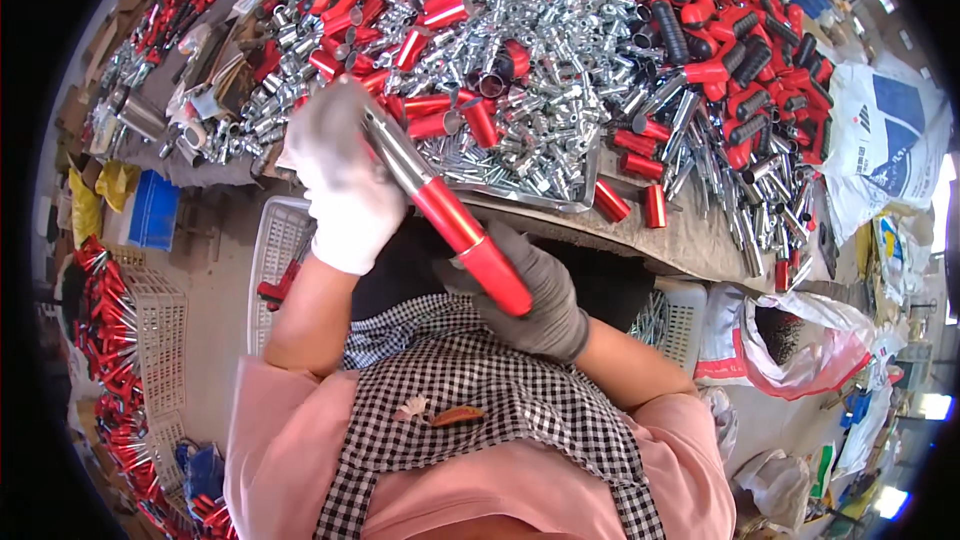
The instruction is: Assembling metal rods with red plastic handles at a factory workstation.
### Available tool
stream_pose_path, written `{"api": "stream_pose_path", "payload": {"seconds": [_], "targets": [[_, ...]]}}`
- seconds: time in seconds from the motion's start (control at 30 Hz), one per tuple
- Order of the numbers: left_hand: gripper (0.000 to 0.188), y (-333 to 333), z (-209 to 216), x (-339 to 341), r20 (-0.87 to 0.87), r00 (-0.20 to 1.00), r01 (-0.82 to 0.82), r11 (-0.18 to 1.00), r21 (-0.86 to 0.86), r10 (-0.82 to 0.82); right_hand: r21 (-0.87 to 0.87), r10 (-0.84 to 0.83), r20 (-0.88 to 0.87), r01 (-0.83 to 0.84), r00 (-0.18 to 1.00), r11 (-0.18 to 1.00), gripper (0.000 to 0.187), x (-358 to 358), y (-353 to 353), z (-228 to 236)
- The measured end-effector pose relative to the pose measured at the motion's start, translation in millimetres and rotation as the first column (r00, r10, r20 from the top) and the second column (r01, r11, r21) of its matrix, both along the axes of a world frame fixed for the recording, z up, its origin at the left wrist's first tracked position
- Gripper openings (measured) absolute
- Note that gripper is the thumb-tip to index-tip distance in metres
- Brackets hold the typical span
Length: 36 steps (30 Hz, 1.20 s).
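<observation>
My right hand [540, 295], in a grey glove, is wrapped round the lower red part of a tube-shaped hand tool [445, 215]. The tool slants up to the left, with a red grip and a shiny metal upper section. My left hand [335, 170], in a white glove, is at the tool's metal upper end. Its fingers are smeared by motion, so whether they grip the tool or a small part is not visible. Just beyond the tool, a metal tray [575, 206] holds a heap of small silver fittings [540, 70].
Red tubes [480, 123] and red-and-black handles [750, 60] are piled across the workbench [690, 240]. White plastic baskets [270, 250] stand below it. An open white sack [790, 350] is at the right, and crates of red tools [105, 360] stand at the left.
</observation>
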<state>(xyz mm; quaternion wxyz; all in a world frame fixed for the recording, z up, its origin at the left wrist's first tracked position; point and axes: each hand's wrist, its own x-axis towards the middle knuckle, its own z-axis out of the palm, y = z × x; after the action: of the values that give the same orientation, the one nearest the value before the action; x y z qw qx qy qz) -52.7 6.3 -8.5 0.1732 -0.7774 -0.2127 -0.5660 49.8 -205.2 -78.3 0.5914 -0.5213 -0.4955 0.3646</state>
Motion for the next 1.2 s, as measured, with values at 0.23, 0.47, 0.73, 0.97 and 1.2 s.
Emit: {"api": "stream_pose_path", "payload": {"seconds": [0.23,0.47,0.73,0.97,1.2], "targets": [[0.051,-15.4,-5.4,-8.5,0.92,0.378,0.695,-0.626,-0.354,-0.1,0.187,-0.004,0.786,-0.231,0.618,0.955,0.086,28.7,35.1,30.3],[0.029,-16.0,-0.1,-15.4,0.605,0.597,0.089,-0.706,-0.702,-0.527,-0.368,-0.014,0.873,0.676,0.488,0.638,0.076,154.5,74.1,48.7],[0.02,-28.3,-26.6,-17.6,0.598,0.534,-0.069,-0.736,-0.673,-0.597,-0.31,-0.339,-0.09,0.297,0.936,0.903,0.036,199.0,48.1,47.3],[0.03,-36.0,-45.6,-20.9,0.576,0.512,-0.102,-0.711,-0.696,-0.637,0.013,0.145,-0.734,-0.2,0.663,0.98,0.038,82.4,33.3,38.7],[0.033,-39.7,-52.1,-41.2,0.515,0.444,0.019,-0.567,-0.823,-0.733,-0.058,0.27,-0.364,-0.311,0.891,0.948,0.032,25.1,40.0,36.4]]}}
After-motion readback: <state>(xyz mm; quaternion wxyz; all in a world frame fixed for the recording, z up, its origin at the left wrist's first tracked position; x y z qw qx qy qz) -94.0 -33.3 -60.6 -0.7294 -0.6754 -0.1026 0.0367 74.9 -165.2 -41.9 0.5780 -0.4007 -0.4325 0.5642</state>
